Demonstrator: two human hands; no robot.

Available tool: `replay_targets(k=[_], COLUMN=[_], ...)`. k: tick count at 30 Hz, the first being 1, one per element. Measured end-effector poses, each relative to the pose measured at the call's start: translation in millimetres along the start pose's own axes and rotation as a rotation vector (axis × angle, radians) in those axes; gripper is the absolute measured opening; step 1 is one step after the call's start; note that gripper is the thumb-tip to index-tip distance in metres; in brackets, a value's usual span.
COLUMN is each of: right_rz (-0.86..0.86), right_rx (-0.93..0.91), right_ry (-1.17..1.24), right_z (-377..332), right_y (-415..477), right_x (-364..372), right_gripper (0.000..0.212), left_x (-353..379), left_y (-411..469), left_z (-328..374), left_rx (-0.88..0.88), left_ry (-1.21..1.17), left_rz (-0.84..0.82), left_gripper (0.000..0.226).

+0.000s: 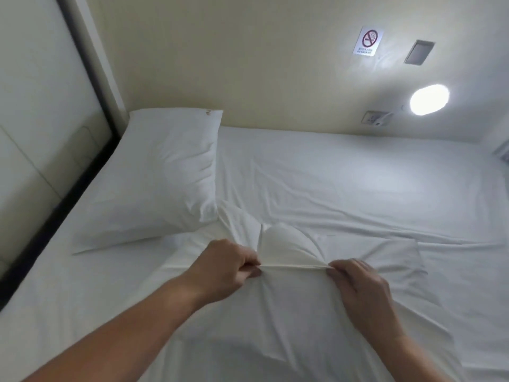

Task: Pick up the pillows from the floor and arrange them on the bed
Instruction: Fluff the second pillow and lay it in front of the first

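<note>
One white pillow lies on the bed at the far left, against the headboard side. A second white pillow lies in front of me on the sheet, its open case end facing away. My left hand and my right hand each pinch the edge of this pillow's case and pull the opening taut between them. A flap of the case stands up just beyond the stretched edge. The near part of the pillow runs out of the bottom of the view.
A dark-framed headboard panel runs along the left side of the bed. On the far wall are a no-smoking sign, a grey switch plate, a socket and a lit round lamp.
</note>
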State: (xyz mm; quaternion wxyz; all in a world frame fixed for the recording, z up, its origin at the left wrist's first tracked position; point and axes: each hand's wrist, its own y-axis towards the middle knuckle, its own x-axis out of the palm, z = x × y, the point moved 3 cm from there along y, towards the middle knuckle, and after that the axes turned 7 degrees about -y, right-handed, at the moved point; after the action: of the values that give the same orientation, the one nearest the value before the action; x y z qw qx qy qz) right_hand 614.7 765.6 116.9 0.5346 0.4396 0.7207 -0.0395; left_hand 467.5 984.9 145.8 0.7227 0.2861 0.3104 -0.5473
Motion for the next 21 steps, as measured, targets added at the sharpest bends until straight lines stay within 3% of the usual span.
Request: replay_targets(k=[3, 5, 9, 11, 13, 16, 18, 21], right_rz=[0.122, 0.07, -0.625, -0.518, -0.302, -0.363, -0.405, -0.259], right_rx=[-0.028, -0.027, 0.014, 0.024, 0.094, 0.173, 0.211, 0.213], right_ry=[0.106, 0.007, -0.337, -0.299, -0.313, -0.405, -0.47, -0.561], right_z=[-21, -32, -50, -53, -46, -35, -29, -25], right_y=[-50, -95, -178, -192, -207, -247, -270, -272], right_x=[-7, 7, 58, 56, 44, 50, 71, 105], right_gripper=[0.01, 0.014, 0.023, 0.028, 0.038, 0.059, 0.056, 0.036], left_x=[-1, 28, 97, 102, 106, 142, 181, 213], left_y=[-60, -103, -173, -176, -160, -134, -129, -125], left_z=[14, 10, -17, -30, -39, -50, -66, -87], left_rx=[0.054, 0.003, -0.206, -0.224, -0.145, -0.177, -0.176, -0.1], left_ry=[-0.164, -0.177, 0.049, 0.033, 0.089, 0.345, 0.486, 0.572], left_rz=[0.098, 0.075, -0.363, -0.264, -0.125, -0.338, -0.407, -0.27], left_gripper=[0.015, 0.012, 0.014, 0.021, 0.048, 0.097, 0.103, 0.098])
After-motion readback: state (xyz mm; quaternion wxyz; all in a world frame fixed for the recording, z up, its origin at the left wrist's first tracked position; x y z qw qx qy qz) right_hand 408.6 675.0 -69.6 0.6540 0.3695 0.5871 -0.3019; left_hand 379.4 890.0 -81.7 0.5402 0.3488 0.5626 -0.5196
